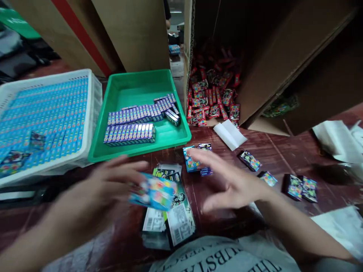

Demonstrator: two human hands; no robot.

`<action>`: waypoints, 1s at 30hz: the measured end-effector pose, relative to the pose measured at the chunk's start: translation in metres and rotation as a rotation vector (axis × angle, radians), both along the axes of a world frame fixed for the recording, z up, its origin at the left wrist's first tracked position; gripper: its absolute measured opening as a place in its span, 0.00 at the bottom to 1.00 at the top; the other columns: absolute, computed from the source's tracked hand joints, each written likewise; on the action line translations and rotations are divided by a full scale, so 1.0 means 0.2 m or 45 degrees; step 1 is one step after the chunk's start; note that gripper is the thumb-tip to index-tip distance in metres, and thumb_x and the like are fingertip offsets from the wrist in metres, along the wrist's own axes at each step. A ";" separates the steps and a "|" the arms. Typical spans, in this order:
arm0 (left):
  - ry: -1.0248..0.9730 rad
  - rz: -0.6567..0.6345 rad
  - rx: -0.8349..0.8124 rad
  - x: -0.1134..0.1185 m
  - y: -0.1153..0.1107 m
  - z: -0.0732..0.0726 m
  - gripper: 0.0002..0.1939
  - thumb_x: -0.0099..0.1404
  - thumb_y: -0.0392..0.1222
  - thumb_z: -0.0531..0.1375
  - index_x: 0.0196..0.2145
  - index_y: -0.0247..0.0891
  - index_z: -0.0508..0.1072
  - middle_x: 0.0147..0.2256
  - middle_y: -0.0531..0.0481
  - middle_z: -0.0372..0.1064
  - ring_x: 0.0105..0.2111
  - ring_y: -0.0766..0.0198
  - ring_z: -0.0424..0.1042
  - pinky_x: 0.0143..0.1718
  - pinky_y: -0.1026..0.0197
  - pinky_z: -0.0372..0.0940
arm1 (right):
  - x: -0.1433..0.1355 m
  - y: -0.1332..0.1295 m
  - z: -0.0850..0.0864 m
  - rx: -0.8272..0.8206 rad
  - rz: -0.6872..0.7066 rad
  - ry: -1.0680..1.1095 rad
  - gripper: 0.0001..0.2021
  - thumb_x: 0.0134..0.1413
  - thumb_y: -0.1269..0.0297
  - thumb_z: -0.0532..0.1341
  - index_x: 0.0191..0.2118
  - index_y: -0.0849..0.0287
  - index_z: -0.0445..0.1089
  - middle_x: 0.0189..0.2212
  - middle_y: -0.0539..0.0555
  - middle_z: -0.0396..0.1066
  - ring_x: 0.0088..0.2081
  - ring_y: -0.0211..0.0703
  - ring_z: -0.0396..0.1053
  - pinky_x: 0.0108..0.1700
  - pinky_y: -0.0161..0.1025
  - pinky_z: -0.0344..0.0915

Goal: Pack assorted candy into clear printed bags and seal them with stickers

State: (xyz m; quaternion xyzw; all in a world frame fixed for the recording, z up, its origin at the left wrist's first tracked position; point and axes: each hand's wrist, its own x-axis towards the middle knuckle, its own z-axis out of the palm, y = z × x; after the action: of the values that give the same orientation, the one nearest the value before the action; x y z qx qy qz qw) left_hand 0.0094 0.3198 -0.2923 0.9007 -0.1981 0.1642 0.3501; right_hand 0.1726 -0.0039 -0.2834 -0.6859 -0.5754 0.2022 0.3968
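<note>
My left hand (113, 189) is blurred by motion and holds small blue packs (161, 192) with colourful dots. Below them on the dark red surface lie flat black-and-green printed packages (180, 223) with white labels. My right hand (229, 181) has its fingers spread and thumb apart, with nothing in it. Just beyond its fingertips sit a blue pack (190, 164) and some purple packs (206, 172), partly hidden by the hand.
A white basket (92, 98) full of blue packs stands left, beside a green tray (138, 149) with rows of purple boxes. An open cardboard box (266, 64) holds red packs (214, 102). White paper (230, 135) and black packs (295, 186) lie right.
</note>
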 end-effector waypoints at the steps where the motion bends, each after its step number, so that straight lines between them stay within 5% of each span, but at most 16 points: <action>1: -0.005 -0.106 -0.055 0.01 -0.10 -0.02 0.09 0.71 0.31 0.57 0.40 0.46 0.70 0.52 0.53 0.73 0.56 0.61 0.72 0.67 0.47 0.61 | -0.04 0.02 0.00 0.017 0.134 0.037 0.54 0.53 0.53 0.72 0.75 0.51 0.38 0.75 0.60 0.43 0.74 0.53 0.45 0.73 0.51 0.51; 3: -0.014 -0.212 -0.219 0.06 -0.27 -0.08 0.13 0.67 0.24 0.56 0.36 0.44 0.68 0.56 0.50 0.68 0.61 0.59 0.67 0.68 0.44 0.59 | -0.08 0.04 -0.01 0.052 0.277 0.085 0.55 0.54 0.55 0.72 0.76 0.52 0.35 0.74 0.61 0.43 0.74 0.50 0.45 0.72 0.48 0.52; 5: -0.030 -0.133 -0.399 0.14 -0.35 -0.14 0.13 0.64 0.23 0.58 0.34 0.42 0.70 0.57 0.46 0.63 0.62 0.55 0.64 0.64 0.45 0.63 | -0.09 0.03 0.00 0.059 0.285 0.101 0.50 0.57 0.57 0.71 0.75 0.52 0.40 0.73 0.61 0.48 0.73 0.49 0.48 0.71 0.47 0.54; 8: 0.034 -0.174 -0.569 0.28 -0.37 -0.22 0.11 0.63 0.24 0.61 0.33 0.40 0.71 0.48 0.46 0.66 0.52 0.59 0.69 0.53 0.54 0.70 | -0.03 -0.01 0.02 0.006 0.236 0.049 0.40 0.59 0.54 0.69 0.72 0.49 0.53 0.72 0.60 0.50 0.73 0.50 0.47 0.71 0.50 0.53; 11: 0.159 -0.332 -0.647 0.43 -0.33 -0.28 0.09 0.62 0.26 0.62 0.32 0.40 0.71 0.39 0.49 0.68 0.41 0.63 0.72 0.42 0.60 0.70 | 0.10 -0.06 0.00 -0.090 0.016 -0.116 0.47 0.54 0.46 0.70 0.73 0.47 0.49 0.75 0.60 0.41 0.75 0.56 0.39 0.72 0.58 0.48; 15: 0.210 -0.265 -0.492 0.59 -0.30 -0.36 0.07 0.62 0.29 0.59 0.33 0.39 0.73 0.38 0.49 0.72 0.40 0.64 0.73 0.45 0.58 0.69 | 0.25 -0.06 -0.10 -0.410 -0.206 -0.372 0.66 0.39 0.33 0.72 0.76 0.56 0.38 0.75 0.69 0.34 0.74 0.72 0.35 0.70 0.71 0.42; 21: 0.064 -0.061 -0.114 0.74 -0.38 -0.44 0.16 0.65 0.25 0.52 0.39 0.40 0.75 0.40 0.49 0.77 0.44 0.60 0.72 0.51 0.51 0.66 | 0.33 -0.01 -0.24 -0.341 -0.168 -0.431 0.56 0.52 0.38 0.68 0.75 0.62 0.40 0.67 0.71 0.57 0.64 0.65 0.59 0.65 0.65 0.58; 25: -0.011 0.024 0.171 0.68 -0.41 -0.44 0.21 0.70 0.28 0.51 0.55 0.42 0.72 0.60 0.44 0.69 0.59 0.53 0.65 0.60 0.42 0.62 | 0.32 0.00 -0.28 -0.240 -0.192 -0.475 0.63 0.46 0.32 0.67 0.75 0.60 0.35 0.70 0.72 0.51 0.68 0.69 0.53 0.66 0.69 0.53; 28: -0.031 0.141 0.374 0.49 -0.36 -0.39 0.30 0.71 0.27 0.49 0.67 0.45 0.60 0.70 0.42 0.54 0.68 0.50 0.54 0.65 0.39 0.56 | 0.29 0.00 -0.29 -0.203 -0.210 -0.533 0.67 0.43 0.28 0.65 0.75 0.61 0.31 0.72 0.72 0.45 0.71 0.70 0.47 0.68 0.69 0.49; 30: 0.013 0.096 0.496 0.31 -0.33 -0.33 0.33 0.70 0.26 0.50 0.69 0.48 0.57 0.69 0.44 0.55 0.69 0.50 0.53 0.66 0.39 0.54 | 0.26 0.00 -0.28 -0.231 -0.217 -0.569 0.67 0.43 0.26 0.63 0.75 0.62 0.32 0.73 0.72 0.43 0.71 0.71 0.45 0.69 0.70 0.47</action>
State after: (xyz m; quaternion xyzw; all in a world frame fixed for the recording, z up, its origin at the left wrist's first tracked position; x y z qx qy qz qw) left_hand 0.0721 0.2543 -0.3585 0.9589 -0.1907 0.1313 0.1638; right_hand 0.2243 -0.0034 -0.3401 -0.7923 -0.5686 0.0623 0.2124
